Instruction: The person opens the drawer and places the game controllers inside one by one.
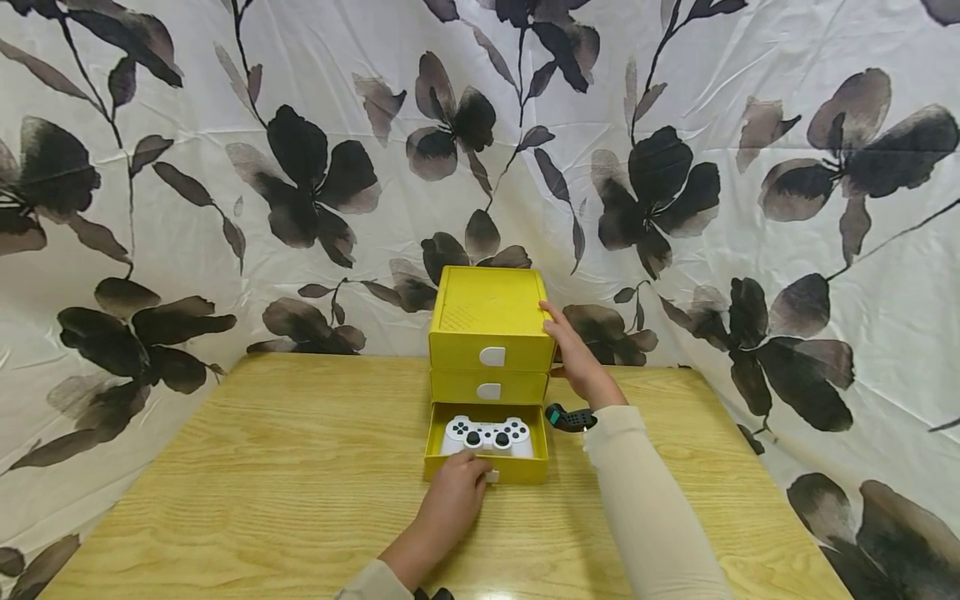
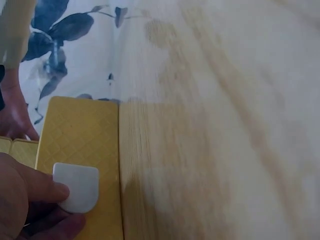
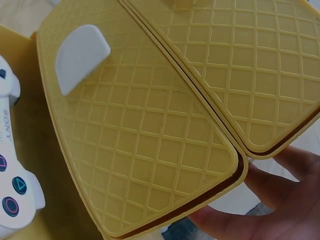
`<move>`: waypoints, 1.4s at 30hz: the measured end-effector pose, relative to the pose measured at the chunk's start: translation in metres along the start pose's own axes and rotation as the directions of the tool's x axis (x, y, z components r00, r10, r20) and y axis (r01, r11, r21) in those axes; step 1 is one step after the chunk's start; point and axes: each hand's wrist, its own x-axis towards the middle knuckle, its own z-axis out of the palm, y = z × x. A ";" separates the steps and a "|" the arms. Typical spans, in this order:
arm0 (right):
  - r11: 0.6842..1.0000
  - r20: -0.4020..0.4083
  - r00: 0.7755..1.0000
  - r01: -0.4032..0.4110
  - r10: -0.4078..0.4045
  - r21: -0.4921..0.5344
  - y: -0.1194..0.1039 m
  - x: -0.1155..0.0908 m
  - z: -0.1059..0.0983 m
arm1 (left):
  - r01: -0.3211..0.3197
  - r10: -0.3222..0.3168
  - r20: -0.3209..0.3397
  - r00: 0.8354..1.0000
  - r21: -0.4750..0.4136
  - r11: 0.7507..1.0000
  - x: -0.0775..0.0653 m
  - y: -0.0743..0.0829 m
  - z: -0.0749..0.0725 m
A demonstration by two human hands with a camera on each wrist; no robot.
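A yellow drawer unit (image 1: 491, 300) with three stacked drawers stands at the table's back. Its bottom drawer (image 1: 525, 472) is pulled out, and a white game controller (image 1: 488, 427) lies inside. My left hand (image 1: 456, 490) is at this drawer's front, pinching the white tab handle (image 2: 77, 187) at one side with thumb and finger. High on the unit's right side rests my right hand (image 1: 577, 360), fingers spread along it. In the right wrist view, its fingers (image 3: 225, 225) lie by the side edges of the two upper drawers, which are closed.
The unit stands on a light wooden table (image 1: 300, 467). A floral cloth (image 1: 525, 167) hangs close behind it and along both sides. A dark device with a teal part (image 1: 570, 418) sits at my right wrist, beside the open drawer.
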 end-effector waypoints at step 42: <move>1.000 0.043 0.999 0.012 -0.011 -0.017 -0.001 0.000 -0.003 | 0.012 -0.012 -0.002 1.000 0.031 0.999 0.043 -0.023 0.018</move>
